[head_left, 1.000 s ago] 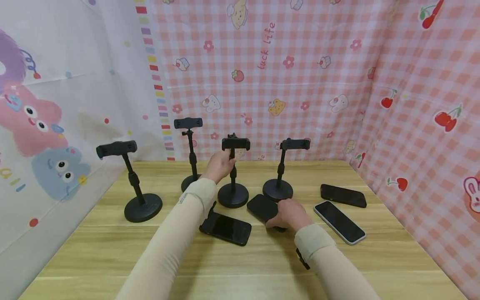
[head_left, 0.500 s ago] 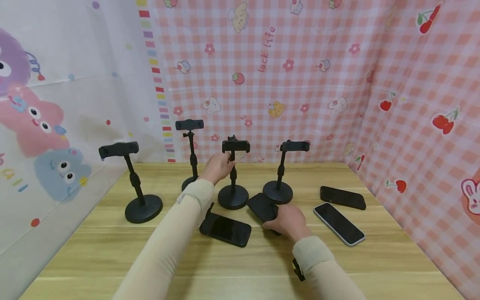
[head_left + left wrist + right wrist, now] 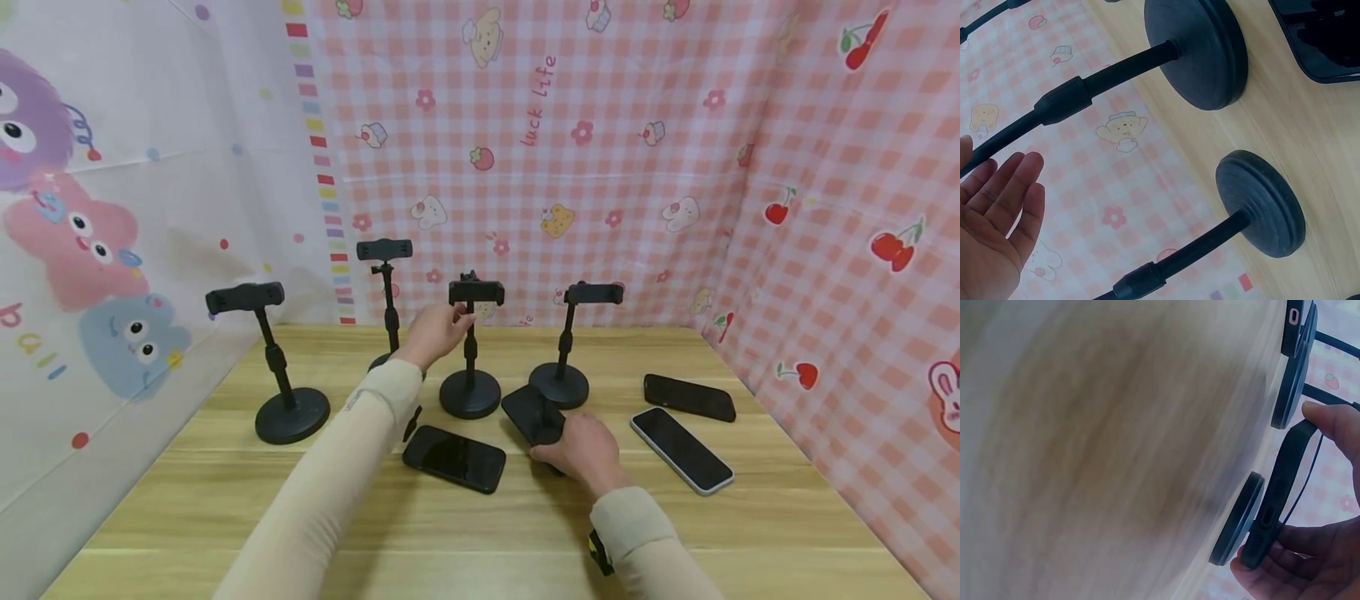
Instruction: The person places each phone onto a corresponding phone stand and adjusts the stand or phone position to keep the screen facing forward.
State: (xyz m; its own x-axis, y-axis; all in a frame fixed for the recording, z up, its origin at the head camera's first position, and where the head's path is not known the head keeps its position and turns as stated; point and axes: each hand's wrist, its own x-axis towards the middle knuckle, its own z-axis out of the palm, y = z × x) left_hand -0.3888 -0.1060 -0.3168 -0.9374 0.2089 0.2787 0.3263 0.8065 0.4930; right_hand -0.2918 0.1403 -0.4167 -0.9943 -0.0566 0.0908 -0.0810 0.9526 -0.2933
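Behind the pale wood-grain table (image 3: 450, 542), I see a pink-and-white checked cloth (image 3: 622, 175) with "luck life" in red script; on the white cartoon-printed cloth (image 3: 195, 158) at left, coloured letters are partly readable, one an "a".

My right wrist feed gives what the head view hides: the right hand (image 3: 587, 450) pinching a dark rectangular phone (image 3: 532, 414) by its edges between thumb and fingertips, an oval port (image 3: 1268, 516) in its end. From the head, that phone is just in front of the stand bases.

The left hand (image 3: 437, 335) pinches the pole of a black round-based phone stand (image 3: 471, 350) below its clamp (image 3: 477, 292); only the left wrist feed shows the other fingers loosely bent, while the clamp appears only from the head. A glossy black phone (image 3: 454, 459) lies nearby, screen up.
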